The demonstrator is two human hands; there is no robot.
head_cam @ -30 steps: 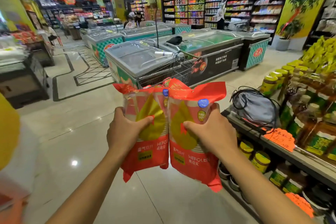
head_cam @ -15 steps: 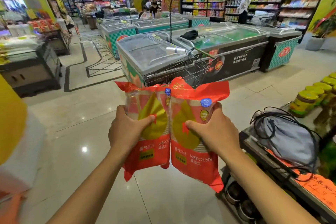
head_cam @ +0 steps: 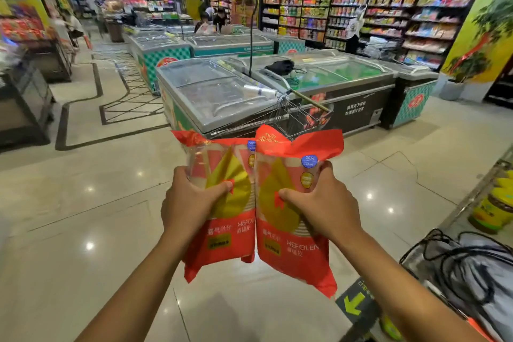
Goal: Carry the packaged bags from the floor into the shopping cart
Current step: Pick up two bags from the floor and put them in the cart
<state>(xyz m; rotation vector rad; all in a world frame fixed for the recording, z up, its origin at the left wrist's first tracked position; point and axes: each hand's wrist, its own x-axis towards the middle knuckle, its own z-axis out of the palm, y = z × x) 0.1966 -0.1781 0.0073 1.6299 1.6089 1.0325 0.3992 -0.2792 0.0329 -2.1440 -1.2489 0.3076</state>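
I hold two red packaged bags upright side by side at chest height. My left hand (head_cam: pixel 191 200) grips the left bag (head_cam: pixel 224 241) by its side. My right hand (head_cam: pixel 324 203) grips the right bag (head_cam: pixel 291 255) the same way. Both bags are red with a yellow shape and clear windows. Behind their tops stands the wire shopping cart (head_cam: pixel 288 116), partly hidden by the bags, its handle toward the right.
Glass-topped chest freezers (head_cam: pixel 216 91) stand just behind the cart. A shelf at the right carries a grey drawstring bag (head_cam: pixel 472 272) and yellow-lidded jars (head_cam: pixel 491 211). Glossy tiled floor (head_cam: pixel 83 216) spreads between me and the cart. People stand far back.
I have moved forward and the view has swung left; the shelf of jars slid out to the right. Both bags stay gripped in the same pose, and the cart appears closer.
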